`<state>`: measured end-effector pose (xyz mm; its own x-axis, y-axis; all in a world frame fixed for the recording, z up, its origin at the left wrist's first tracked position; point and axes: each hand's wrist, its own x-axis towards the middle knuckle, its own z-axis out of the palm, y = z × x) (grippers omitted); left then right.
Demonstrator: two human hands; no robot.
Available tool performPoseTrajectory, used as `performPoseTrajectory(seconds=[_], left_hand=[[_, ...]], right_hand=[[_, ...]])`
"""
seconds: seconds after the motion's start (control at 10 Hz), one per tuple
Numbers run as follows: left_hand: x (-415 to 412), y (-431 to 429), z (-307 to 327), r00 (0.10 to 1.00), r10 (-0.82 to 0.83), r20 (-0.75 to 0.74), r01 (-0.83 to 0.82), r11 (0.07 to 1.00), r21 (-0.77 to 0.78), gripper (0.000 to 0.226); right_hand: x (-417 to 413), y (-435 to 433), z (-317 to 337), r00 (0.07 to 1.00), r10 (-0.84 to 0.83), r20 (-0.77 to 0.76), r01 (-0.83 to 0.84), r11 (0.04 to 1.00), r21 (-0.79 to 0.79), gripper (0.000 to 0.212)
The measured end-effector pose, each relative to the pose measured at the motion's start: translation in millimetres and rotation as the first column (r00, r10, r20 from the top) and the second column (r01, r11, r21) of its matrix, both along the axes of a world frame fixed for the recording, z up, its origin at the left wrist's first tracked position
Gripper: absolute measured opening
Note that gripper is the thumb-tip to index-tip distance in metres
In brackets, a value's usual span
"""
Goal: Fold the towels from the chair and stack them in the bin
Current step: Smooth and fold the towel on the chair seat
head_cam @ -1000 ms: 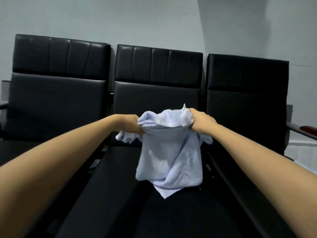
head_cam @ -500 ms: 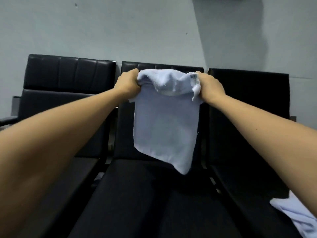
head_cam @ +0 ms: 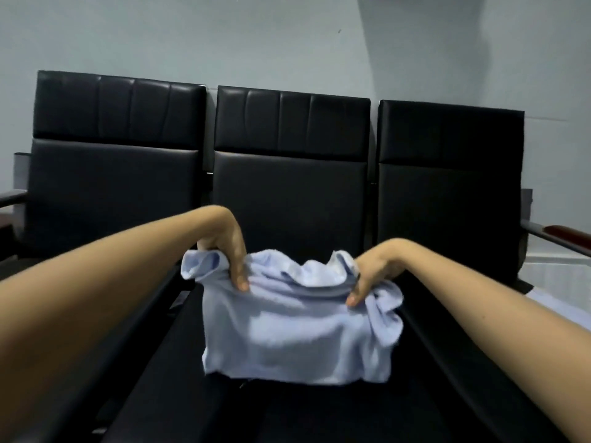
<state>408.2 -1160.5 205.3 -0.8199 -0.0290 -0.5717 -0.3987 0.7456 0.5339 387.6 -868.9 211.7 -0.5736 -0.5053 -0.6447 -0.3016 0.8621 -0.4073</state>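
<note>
Lowered from where it hung before the backrest half a second ago, the towel [head_cam: 294,334] now lies on the seat of the middle chair [head_cam: 289,193]. Its lower part is spread fairly flat and its upper edge is bunched in folds. At the upper left corner, the left hand [head_cam: 228,247] is arched at the wrist with fingers pointing down, and thumb and fingers pinch the cloth. At the upper right corner, the right hand [head_cam: 372,271] is arched in the same way and pinches the bunched edge, its fingertips pressed into the fabric. Both forearms [head_cam: 96,302] reach in from the near corners and converge on the towel. The left chair [head_cam: 112,187] and right chair [head_cam: 447,193], black and padded like the middle one, stand just beside it in a row. An armrest [head_cam: 559,236] with a reddish top projects at far right. A pale patch [head_cam: 548,303] on the right seat, just beyond the right forearm, may be another towel, but it is too blurred to tell. A grey wall [head_cam: 287,36] stands behind the row.
</note>
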Motion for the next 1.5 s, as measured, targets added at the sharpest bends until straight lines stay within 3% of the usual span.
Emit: performPoseTrajectory(seconds=[0.1,0.2,0.3,0.4,0.5,0.6,0.7,0.8,0.9,1.0,1.1,1.2,1.3,1.4,1.5], left_hand=[[28,11,1,0.928,-0.154,0.338,0.205,0.972,-0.118,0.044],[34,3,-43,0.904,-0.267,0.332,0.306,0.949,-0.070,0.040],[28,-2,-70,0.924,-0.295,0.244,0.338,0.927,-0.161,0.035],[18,-12,-77,0.950,-0.304,0.076,0.311,0.881,-0.358,0.035],[14,-10,-79,0.957,-0.269,0.112,0.291,0.885,-0.365,0.030],[12,-8,-87,0.937,-0.200,0.286,0.278,0.924,-0.263,0.041],[9,-10,-98,0.921,-0.272,0.277,0.371,0.827,-0.422,0.036],[7,-16,-112,0.875,-0.423,0.238,0.475,0.647,-0.597,0.022],[8,-22,-114,0.882,-0.416,0.221,0.460,0.661,-0.593,0.015],[8,-29,-107,0.921,-0.365,0.137,0.381,0.764,-0.521,0.009],[7,-28,-102,0.961,-0.278,-0.010,0.248,0.873,-0.419,0.018],[-4,-25,-101,0.930,-0.174,-0.323,0.059,0.940,-0.337,0.030],[-21,-24,-103,0.871,-0.106,-0.480,-0.051,0.952,-0.303,0.027],[-47,-18,-130,0.782,0.078,-0.618,-0.261,0.942,-0.211,0.022],[-52,-1,-168,0.773,0.096,-0.627,-0.336,0.900,-0.277,0.031]], right_hand=[[-2,10,-31,0.985,-0.062,0.161,0.064,0.998,-0.007,0.027],[-6,18,-65,0.971,-0.159,0.181,0.180,0.979,-0.101,0.009],[-9,21,-75,0.963,-0.239,0.128,0.258,0.952,-0.163,0.018],[-16,21,-89,0.889,-0.453,0.063,0.445,0.826,-0.346,0.022],[-20,16,-102,0.867,-0.497,0.031,0.464,0.783,-0.414,0.011],[-23,0,-126,0.921,-0.380,-0.084,0.317,0.858,-0.404,0.028],[-22,-15,-139,0.936,-0.300,-0.187,0.225,0.913,-0.341,0.048],[-29,-32,-156,0.904,-0.041,-0.424,0.003,0.996,-0.089,0.040],[-31,-38,-156,0.861,-0.046,-0.506,0.011,0.997,-0.072,0.009],[-39,-33,-146,0.831,-0.280,-0.480,0.133,0.939,-0.318,0.019],[-48,-26,-137,0.773,-0.456,-0.441,0.220,0.845,-0.488,0.026],[-65,-14,-128,0.663,-0.651,-0.371,0.330,0.698,-0.636,0.022],[-80,-9,-120,0.591,-0.756,-0.282,0.389,0.573,-0.721,0.013],[-106,-4,-128,0.499,-0.830,-0.248,0.432,0.487,-0.759,0.016],[-115,-11,-155,0.467,-0.817,-0.338,0.485,0.557,-0.674,0.010]])
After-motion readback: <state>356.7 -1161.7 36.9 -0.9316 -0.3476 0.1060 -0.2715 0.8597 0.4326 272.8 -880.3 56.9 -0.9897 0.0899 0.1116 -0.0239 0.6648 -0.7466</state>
